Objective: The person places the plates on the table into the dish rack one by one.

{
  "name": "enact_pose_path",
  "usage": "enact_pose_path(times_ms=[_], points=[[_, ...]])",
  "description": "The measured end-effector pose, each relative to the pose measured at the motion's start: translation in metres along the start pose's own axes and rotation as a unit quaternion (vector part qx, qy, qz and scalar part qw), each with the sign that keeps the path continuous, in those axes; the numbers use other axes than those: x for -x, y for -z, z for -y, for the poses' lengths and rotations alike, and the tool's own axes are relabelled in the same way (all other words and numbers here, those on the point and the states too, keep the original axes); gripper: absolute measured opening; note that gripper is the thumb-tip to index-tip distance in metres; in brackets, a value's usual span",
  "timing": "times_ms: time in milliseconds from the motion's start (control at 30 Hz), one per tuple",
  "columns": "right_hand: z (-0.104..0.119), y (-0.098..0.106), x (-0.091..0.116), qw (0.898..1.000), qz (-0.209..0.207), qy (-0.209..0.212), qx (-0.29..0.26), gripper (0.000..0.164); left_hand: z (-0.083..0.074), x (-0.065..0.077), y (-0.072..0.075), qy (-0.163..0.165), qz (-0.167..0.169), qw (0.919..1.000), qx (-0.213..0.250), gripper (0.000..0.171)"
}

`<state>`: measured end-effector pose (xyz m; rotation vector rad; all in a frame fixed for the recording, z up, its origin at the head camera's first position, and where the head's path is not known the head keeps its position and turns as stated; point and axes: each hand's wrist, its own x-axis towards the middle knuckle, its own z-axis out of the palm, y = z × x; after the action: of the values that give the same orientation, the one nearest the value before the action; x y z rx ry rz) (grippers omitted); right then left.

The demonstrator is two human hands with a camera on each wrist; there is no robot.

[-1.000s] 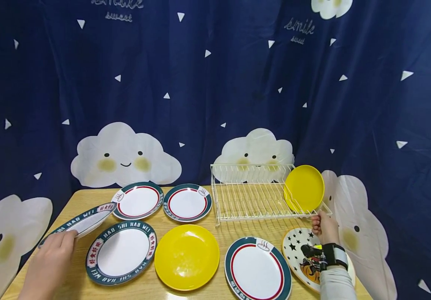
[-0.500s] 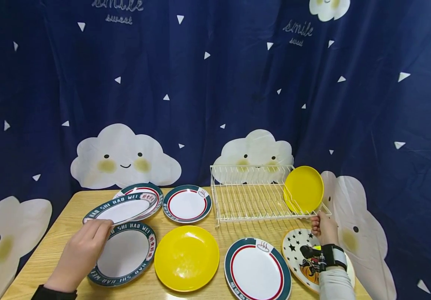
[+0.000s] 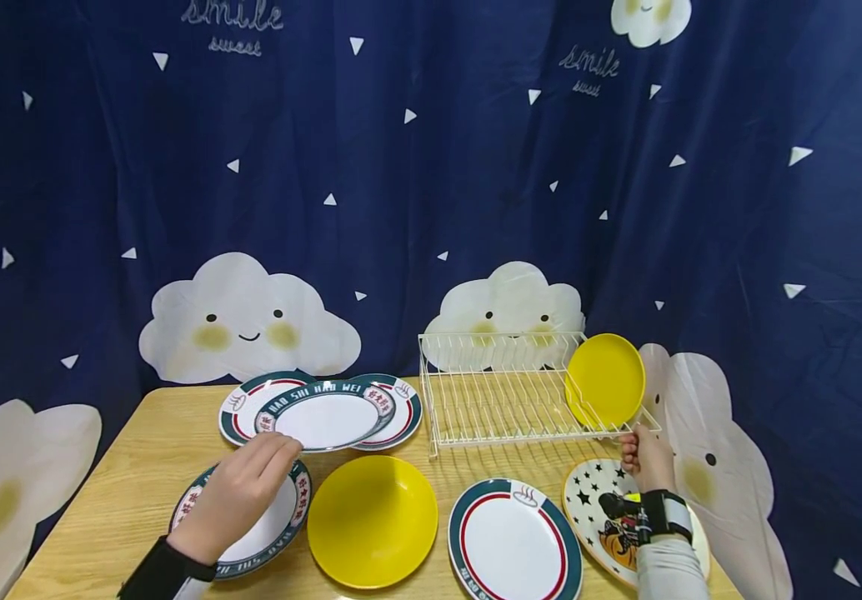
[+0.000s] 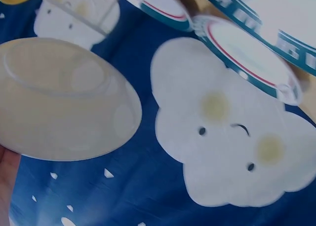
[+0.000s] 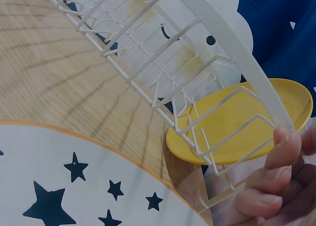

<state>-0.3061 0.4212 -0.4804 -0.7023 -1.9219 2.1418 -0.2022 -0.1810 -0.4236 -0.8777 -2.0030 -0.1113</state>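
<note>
My left hand (image 3: pixel 247 490) grips the near edge of a white plate with a dark green lettered rim (image 3: pixel 326 419), held raised and tilted over the table. In the left wrist view the pale underside of this held plate (image 4: pixel 69 102) shows, with part of the hand at its edge. The plate overlaps two red-ringed plates behind it in the head view. My right hand (image 3: pixel 650 458) pinches the near right corner of a white wire dish rack (image 3: pixel 502 400). A small yellow plate (image 3: pixel 606 380) stands upright in the rack's right end, near that hand.
On the wooden table (image 3: pixel 131 467) lie another lettered plate (image 3: pixel 281 517), partly behind my left hand, a large yellow plate (image 3: pixel 373 522), a red-ringed plate (image 3: pixel 515 542) and a star-patterned plate (image 3: pixel 588 492) under my right forearm. A dark blue curtain (image 3: pixel 371 167) hangs behind.
My left hand has carried the lettered plate rightward from the table's left side, past the plate below, to in front of the two back plates. The right hand stays at the rack's corner.
</note>
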Motion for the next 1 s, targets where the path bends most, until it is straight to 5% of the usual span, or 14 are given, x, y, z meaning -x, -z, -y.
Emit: enact_pose_path(times_ms=[600, 833, 1000], points=[[0.0, 0.005, 0.001, 1.0, 0.026, -0.002, -0.004, 0.047, -0.039, -0.032, -0.036, -0.077, -0.043, 0.9907, 0.104, 0.04], [0.003, -0.022, 0.016, 0.997, 0.012, 0.031, 0.066, 0.051, -0.048, -0.035, -0.042, -0.103, -0.051, 0.9869, 0.114, 0.035], [0.012, -0.051, 0.039, 0.991, 0.044, 0.039, 0.117, 0.052, -0.055, -0.036, -0.044, -0.118, -0.05, 0.9845, 0.12, 0.024]])
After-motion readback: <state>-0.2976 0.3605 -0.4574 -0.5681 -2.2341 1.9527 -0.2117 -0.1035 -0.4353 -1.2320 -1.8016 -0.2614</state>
